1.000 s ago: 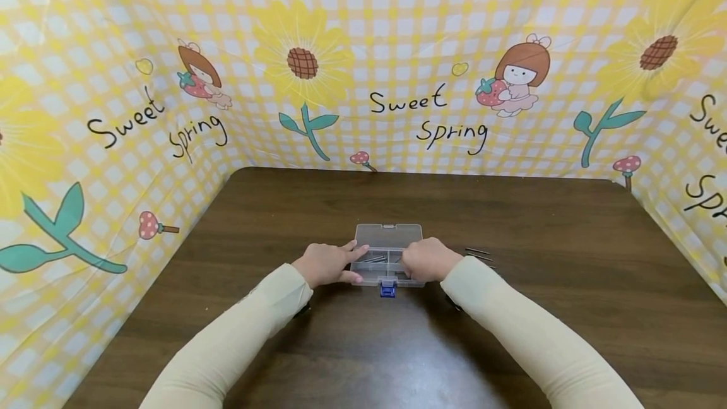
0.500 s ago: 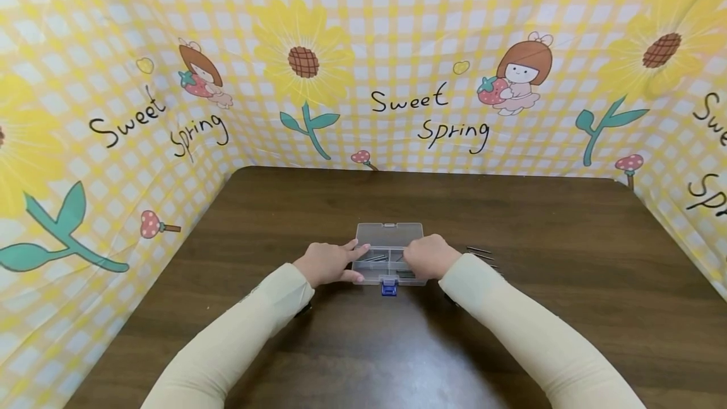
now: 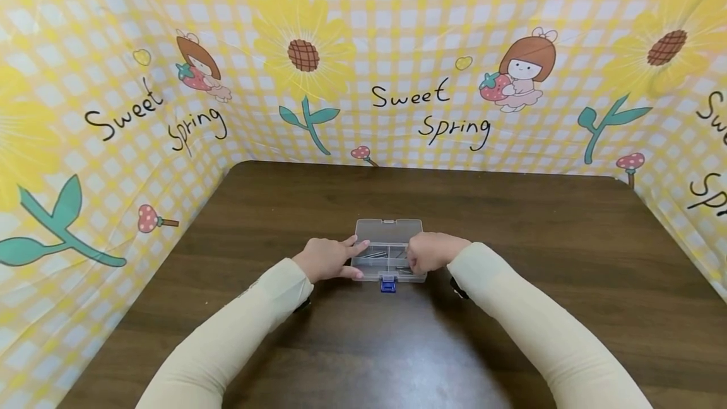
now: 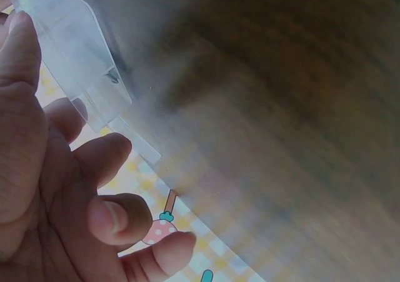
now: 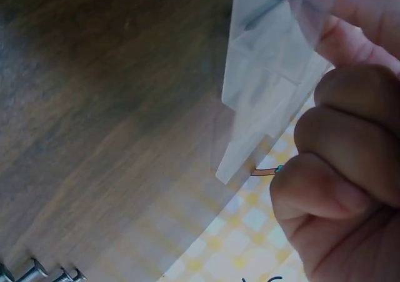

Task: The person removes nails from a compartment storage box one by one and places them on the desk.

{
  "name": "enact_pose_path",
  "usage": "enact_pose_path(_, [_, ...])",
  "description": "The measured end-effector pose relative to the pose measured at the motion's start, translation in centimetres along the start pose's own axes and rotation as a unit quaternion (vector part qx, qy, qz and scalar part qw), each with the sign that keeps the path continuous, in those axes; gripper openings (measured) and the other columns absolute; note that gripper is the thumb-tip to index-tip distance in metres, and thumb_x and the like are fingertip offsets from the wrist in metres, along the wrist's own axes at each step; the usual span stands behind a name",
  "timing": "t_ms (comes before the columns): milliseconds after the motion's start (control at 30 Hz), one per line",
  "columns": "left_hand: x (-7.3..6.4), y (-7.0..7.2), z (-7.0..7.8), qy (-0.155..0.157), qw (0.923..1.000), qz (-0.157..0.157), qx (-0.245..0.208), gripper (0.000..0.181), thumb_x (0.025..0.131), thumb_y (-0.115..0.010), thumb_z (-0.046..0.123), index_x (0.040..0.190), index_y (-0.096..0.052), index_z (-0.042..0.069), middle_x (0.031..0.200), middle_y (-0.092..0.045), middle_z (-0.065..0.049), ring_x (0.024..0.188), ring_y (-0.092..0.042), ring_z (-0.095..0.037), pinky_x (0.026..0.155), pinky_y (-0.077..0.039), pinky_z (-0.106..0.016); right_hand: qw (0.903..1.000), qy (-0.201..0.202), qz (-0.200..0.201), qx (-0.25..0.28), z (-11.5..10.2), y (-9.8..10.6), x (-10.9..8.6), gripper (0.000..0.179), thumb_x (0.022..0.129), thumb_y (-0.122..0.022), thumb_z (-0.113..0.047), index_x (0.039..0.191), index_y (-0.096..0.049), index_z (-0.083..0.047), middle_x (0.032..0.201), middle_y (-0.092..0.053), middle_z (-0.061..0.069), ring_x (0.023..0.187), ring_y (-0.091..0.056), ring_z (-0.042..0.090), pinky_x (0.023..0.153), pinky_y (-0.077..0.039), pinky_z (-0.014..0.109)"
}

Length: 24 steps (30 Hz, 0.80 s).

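Observation:
A clear plastic compartment box (image 3: 372,279) sits on the table, its lid (image 3: 389,232) raised at the back and its blue latch (image 3: 389,286) at the front. Metal nails (image 3: 372,255) lie in the back left compartment, with more pieces in the front right one. My left hand (image 3: 329,260) holds the box's left end between thumb and index finger, other fingers spread. Curled fingers of my right hand (image 3: 430,252) are over the right compartments. In the right wrist view, a flat-headed nail (image 5: 264,14) shows through the box beside the fingertips; I cannot tell whether they pinch it.
Several loose nails (image 5: 32,271) lie on the table right of the box, seen in the right wrist view and hidden behind the right hand in the head view. A yellow checked cloth (image 3: 397,49) stands around the brown table (image 3: 295,201).
My right hand has shifted slightly right, uncovering more of the right compartments and covering the loose nails. The left hand stays at the box's left end. The head view has tilted slightly.

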State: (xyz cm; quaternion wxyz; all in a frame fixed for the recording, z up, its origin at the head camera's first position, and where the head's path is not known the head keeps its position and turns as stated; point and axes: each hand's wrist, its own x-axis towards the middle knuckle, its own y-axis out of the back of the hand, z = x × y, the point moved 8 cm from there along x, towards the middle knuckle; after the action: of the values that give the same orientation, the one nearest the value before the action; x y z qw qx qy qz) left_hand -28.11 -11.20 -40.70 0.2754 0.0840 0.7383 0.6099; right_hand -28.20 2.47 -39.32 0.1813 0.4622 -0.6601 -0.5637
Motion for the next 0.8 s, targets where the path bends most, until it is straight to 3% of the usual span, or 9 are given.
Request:
enact_pose_path(267, [-0.1, 0.3, -0.2, 0.002, 1.0000, 0.000, 0.001, 0.075, 0.085, -0.054, 0.061, 0.150, -0.034, 0.029, 0.151, -0.037, 0.001, 0.046, -0.026, -0.013, 0.045, -0.021, -0.028, 0.9989, -0.009, 0.005, 0.046, 0.3, 1.3, -0.4, 0.039, 0.078, -0.053, 0.005, 0.050, -0.039, -0.018, 0.051, -0.033, -0.010, 0.046, -0.029, 0.005, 0.050, -0.026, 0.021])
enact_pose_path(500, [-0.1, 0.3, -0.3, 0.002, 1.0000, -0.005, -0.006, 0.076, 0.086, -0.054, 0.060, 0.151, -0.033, 0.028, 0.152, -0.035, 0.000, 0.045, -0.024, -0.013, 0.045, -0.021, -0.029, 0.9996, -0.019, 0.012, 0.017, 0.9, 1.9, -1.0, 0.034, 0.073, -0.055, 0.002, 0.050, -0.041, -0.018, 0.049, -0.029, -0.012, 0.048, -0.026, 0.004, 0.048, -0.023, 0.021])
enact_pose_path(800, [-0.2, 0.0, -0.1, -0.003, 1.0000, 0.000, 0.008, 0.075, 0.085, -0.053, 0.061, 0.151, -0.032, 0.030, 0.151, -0.036, 0.002, 0.044, -0.019, -0.012, 0.044, -0.018, -0.028, 0.9960, -0.080, 0.010, 0.038, 3.6, 1.6, -4.0, 0.034, 0.073, -0.057, 0.000, 0.049, -0.042, -0.018, 0.048, -0.028, -0.012, 0.048, -0.024, 0.006, 0.048, -0.023, 0.023])
